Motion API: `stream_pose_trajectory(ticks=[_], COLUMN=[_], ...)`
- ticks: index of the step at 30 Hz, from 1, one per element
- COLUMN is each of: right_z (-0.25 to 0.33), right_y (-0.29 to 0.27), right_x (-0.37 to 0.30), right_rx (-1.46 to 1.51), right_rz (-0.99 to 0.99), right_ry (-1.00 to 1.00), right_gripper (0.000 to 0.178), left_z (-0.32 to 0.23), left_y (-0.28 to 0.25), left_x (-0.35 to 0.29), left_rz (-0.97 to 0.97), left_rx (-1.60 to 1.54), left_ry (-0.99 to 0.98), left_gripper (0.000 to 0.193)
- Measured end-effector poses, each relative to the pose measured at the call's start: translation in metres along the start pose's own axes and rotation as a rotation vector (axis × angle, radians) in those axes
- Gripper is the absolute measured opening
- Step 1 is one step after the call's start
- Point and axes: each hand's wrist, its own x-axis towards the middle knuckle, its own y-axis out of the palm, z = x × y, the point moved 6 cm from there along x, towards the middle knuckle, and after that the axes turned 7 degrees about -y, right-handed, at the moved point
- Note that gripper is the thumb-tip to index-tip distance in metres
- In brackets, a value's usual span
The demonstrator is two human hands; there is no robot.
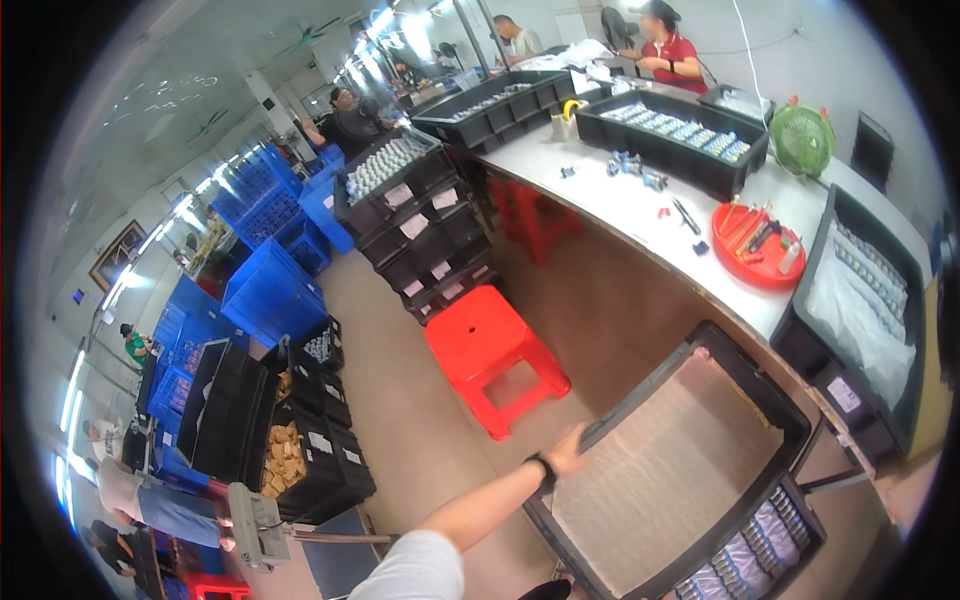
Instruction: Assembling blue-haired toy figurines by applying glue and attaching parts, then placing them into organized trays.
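My left hand, with a dark band on the wrist, is closed on the left rim of a black plastic crate. The crate is tilted. A pale brown, see-through-looking sheet covers its bottom, and no parts show inside. Beneath its near right side, another black crate holds rows of small metal parts with whitish wrapping between them. My right hand is not in view.
A red stool stands left of the crate, before stacked black crates. On the white workbench are a red round tray of tools, a green fan and filled crates. Blue bins line the left. Other people work farther off.
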Motion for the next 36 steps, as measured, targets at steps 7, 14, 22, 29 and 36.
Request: stream_pose_trajectory(ticks=[7, 14, 22, 29, 36], right_z=[-0.036, -0.103, -0.339, -0.703, -0.678], right_y=[0.032, -0.049, -0.291, -0.425, -0.587], right_x=[-0.001, -0.022, -0.178, -0.428, -0.439], right_rx=[0.058, 0.07, 0.159, 0.424, 0.753], right_rz=[0.016, -0.168, -0.625, -1.176, -1.076], right_ry=[0.032, -0.317, -0.215, 0.298, 0.285], right_gripper=[0.064, 0.061, 0.03, 0.041, 0.033], left_z=[0.061, 0.05, -0.147, -0.427, -0.613], left_y=[0.007, 0.074, 0.185, 0.397, 0.439], left_x=[-0.188, -0.256, -0.33, -0.402, -0.452], left_rz=[0.037, -0.072, -0.207, 0.115, 0.286], left_rx=[0.06, -0.321, -0.17, -0.094, -0.082], left_ry=[-0.768, -0.613, -0.217, 0.331, 0.553], left_gripper=[0.099, 0.088, 0.074, 0.047, 0.042])
